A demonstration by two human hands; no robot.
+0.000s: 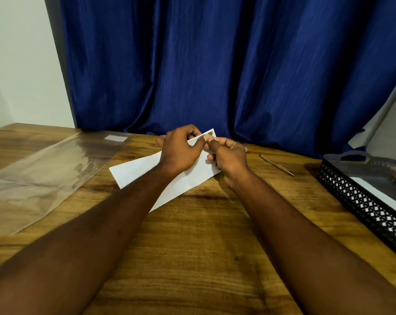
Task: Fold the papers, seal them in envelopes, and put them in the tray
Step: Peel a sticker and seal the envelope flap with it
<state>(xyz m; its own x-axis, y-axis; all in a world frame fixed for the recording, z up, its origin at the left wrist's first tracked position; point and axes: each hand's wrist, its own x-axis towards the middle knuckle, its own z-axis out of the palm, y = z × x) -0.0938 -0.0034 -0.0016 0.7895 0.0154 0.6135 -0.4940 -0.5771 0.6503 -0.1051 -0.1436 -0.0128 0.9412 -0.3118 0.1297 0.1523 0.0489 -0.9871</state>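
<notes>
Envelope [135, 173] slants across the table [192, 235]; left hand [178, 148] and right hand [231, 155] both pinch its far stamped corner, fingertips curled and meeting there.

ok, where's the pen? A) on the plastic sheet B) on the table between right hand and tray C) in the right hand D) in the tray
B: the pen lies on the table between the tray and the right hand, which pinches the envelope instead.
</notes>
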